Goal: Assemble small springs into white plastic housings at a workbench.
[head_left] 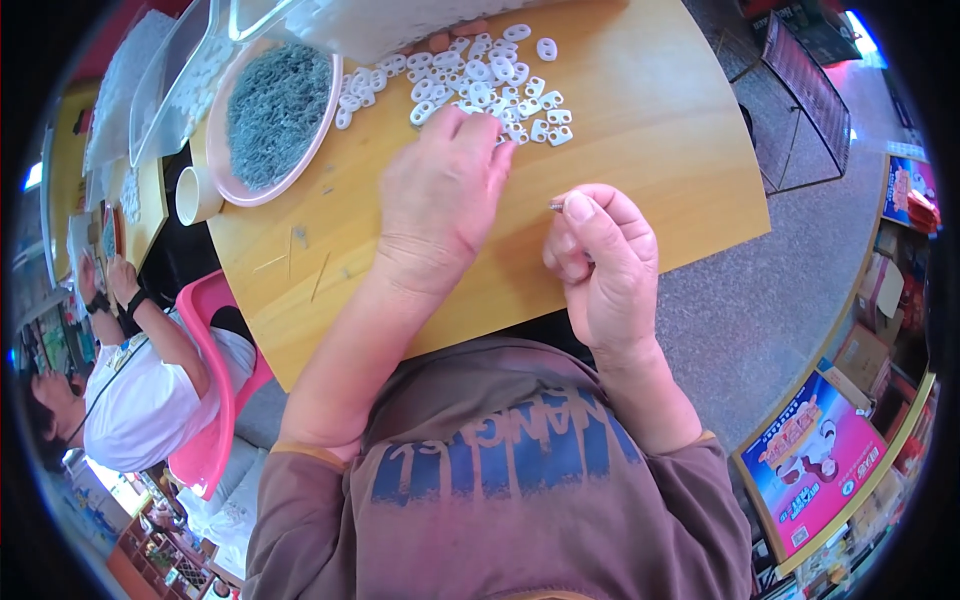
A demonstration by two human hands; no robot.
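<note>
White pieces [490, 80] and pink bowl [275, 115] crowd table's [650, 130] far edge

Brown short-sleeved T-shirt, blue block lettering across chest, orange-trimmed sleeve cuffs; forearms bare.

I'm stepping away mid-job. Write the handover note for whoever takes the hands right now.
Left hand: palm down on the wooden table, fingertips at the near edge of the pile of small white plastic pieces; grasp not visible.
Right hand: raised, pinching a tiny metal part between thumb and finger.
Pink bowl of grey metal parts sits far left.
Done: no finished pieces visible.
Left: seemingly the whole white pile.
</note>
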